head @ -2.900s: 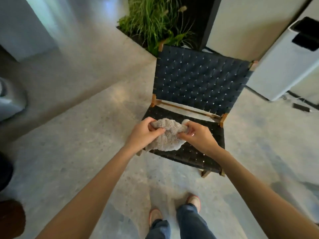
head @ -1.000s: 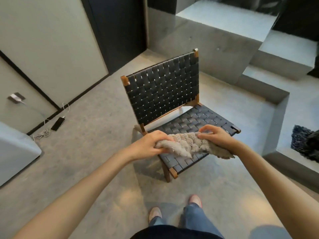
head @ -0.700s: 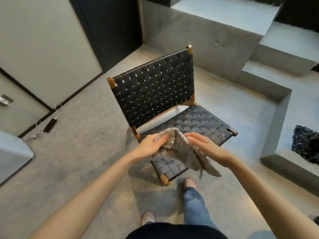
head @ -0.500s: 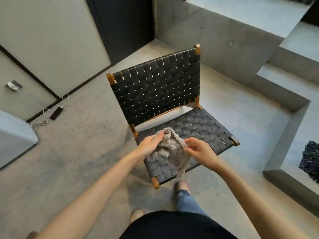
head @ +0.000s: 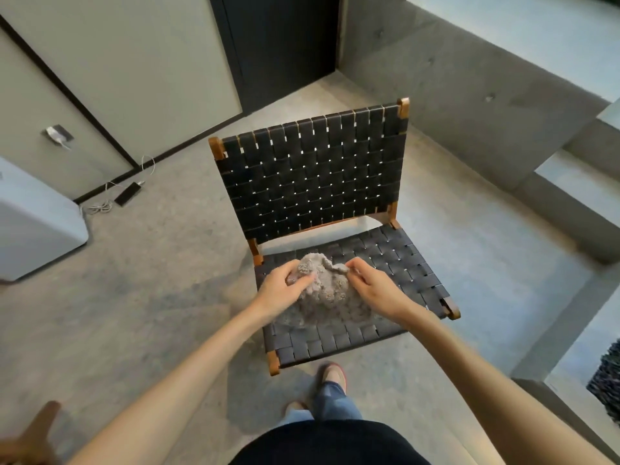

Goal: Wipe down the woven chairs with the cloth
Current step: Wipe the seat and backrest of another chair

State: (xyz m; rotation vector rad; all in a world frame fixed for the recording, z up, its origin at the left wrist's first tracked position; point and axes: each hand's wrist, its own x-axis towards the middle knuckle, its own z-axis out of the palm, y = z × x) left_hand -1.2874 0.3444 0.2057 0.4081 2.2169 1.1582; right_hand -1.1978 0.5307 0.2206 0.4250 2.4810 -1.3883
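The left hand (head: pixel 280 292) had its fingers curled round a bunched fold of the grey, nubbly cloth (head: pixel 327 297), the thumb pressed against the fabric. The right hand (head: pixel 375 290) pinched the cloth's upper edge between thumb and fingertips, its other fingers loosely bent. The two hands were close together, with the raised ridge of cloth between them and the rest of it spreading down beneath both wrists.

Directly under the hands lay the seat of the woven chair (head: pixel 315 176), with black straps on a brown wooden frame. Whether the cloth's lower part rested on the seat or hung just above it could not be told. The chair's backrest rose beyond the hands, tilted away from the person.

Below the forearms, a shoe (head: pixel 332 374) and a blue jean leg stood on the grey concrete floor (head: pixel 151 280) just beside the seat's front edge. Well to the left of the left hand stood a white appliance (head: pixel 33 226), and beyond it a dark device with a pale cable (head: pixel 127 194) lay on the floor by the wall. Far beyond the hands was a dark door (head: pixel 278 45). To the right of the right hand, concrete steps (head: pixel 503 105) rose.
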